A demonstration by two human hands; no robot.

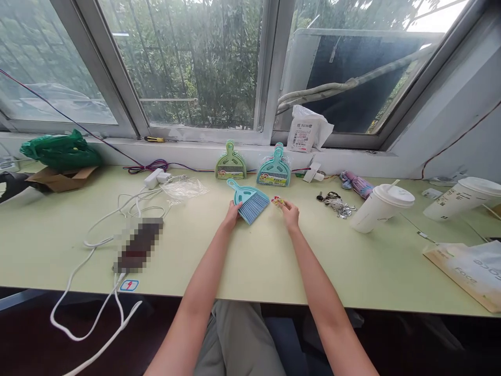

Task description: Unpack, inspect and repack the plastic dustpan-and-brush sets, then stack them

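Note:
A turquoise mini dustpan and brush set [250, 203] is tilted over the middle of the table, its handle pointing up and left. My left hand [232, 215] grips its lower left edge. To the right, my right hand [290, 213] pinches a small crumpled label [278, 201] in yellow, red and white, apart from the set. Behind them, a green dustpan set [230, 164] and a turquoise dustpan set [274, 169], both with labels on, lean against the sill wall.
Crumpled clear plastic wrap [186, 189], white cables [94, 240] and a blurred-out dark object [140, 245] lie at left. On the right are keys [337, 204], a folded umbrella [358, 185], a lidded paper cup [381, 208] and a tissue pack [465, 269]. A screwdriver [154, 139] rests on the sill.

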